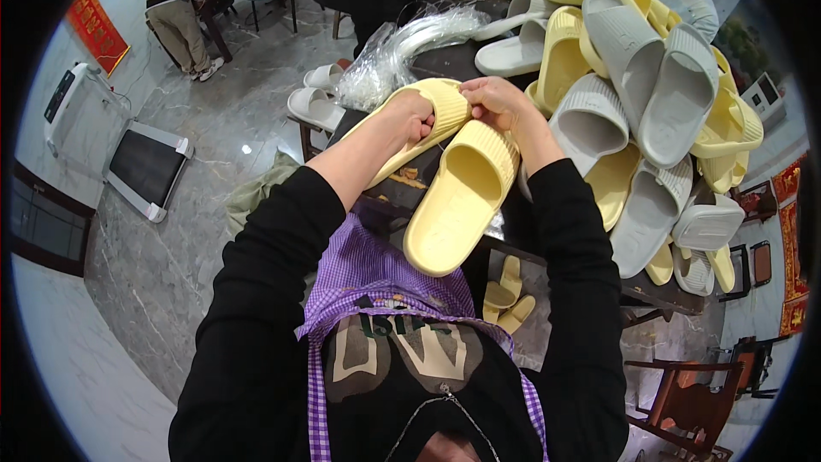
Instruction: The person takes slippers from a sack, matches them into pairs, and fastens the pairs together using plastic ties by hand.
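Note:
A yellow slipper (446,105) lies tilted at the near left edge of the dark table. Inside its foot opening, under the strap, is my left hand (409,115), with its fingers curled against it; the fingertips are partly hidden. My right hand (498,101) pinches at the side of the same slipper's strap, and whatever is between finger and thumb is too small to make out. Just below it, a second yellow slipper (457,201) leans beside the first, sole down, its heel toward me.
Grey slippers (680,94) and yellow ones pile up on the right of the table (440,64). Clear plastic bags (402,47) bunch at the far left. White slippers (315,107) rest on a stool. Yellow slippers (509,295) lie below. Another person (175,8) stands at the far left.

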{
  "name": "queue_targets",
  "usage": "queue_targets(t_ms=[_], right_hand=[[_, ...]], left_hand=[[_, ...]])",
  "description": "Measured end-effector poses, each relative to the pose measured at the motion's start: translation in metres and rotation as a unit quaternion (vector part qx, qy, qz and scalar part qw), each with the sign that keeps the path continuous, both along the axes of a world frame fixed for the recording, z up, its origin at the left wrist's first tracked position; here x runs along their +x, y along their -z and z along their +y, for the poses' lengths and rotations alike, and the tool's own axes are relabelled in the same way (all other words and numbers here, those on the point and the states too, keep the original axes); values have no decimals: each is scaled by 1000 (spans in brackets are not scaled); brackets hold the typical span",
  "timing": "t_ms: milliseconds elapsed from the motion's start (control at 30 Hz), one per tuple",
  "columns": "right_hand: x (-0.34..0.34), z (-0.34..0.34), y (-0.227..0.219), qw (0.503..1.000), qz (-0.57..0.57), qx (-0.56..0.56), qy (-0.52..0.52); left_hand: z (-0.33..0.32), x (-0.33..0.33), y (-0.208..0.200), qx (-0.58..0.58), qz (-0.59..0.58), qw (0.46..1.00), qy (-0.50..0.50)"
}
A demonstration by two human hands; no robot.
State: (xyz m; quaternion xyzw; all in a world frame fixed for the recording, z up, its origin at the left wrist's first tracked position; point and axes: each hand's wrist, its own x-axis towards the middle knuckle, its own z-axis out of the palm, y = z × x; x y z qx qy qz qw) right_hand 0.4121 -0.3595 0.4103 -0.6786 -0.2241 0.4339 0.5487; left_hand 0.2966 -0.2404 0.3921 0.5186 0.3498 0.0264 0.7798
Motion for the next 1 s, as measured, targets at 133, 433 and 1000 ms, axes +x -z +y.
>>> queue_targets(t_ms=[133, 433, 1000], right_hand=[[1, -6, 3, 999, 44, 21, -22], [5, -7, -1, 998, 26, 2, -59], [9, -8, 3, 992, 76, 47, -92]], left_hand=[[-10, -4, -4, 25, 38, 999, -26], [-9, -2, -3, 5, 17, 1000, -12], [9, 12, 24, -12, -27, 999, 39]])
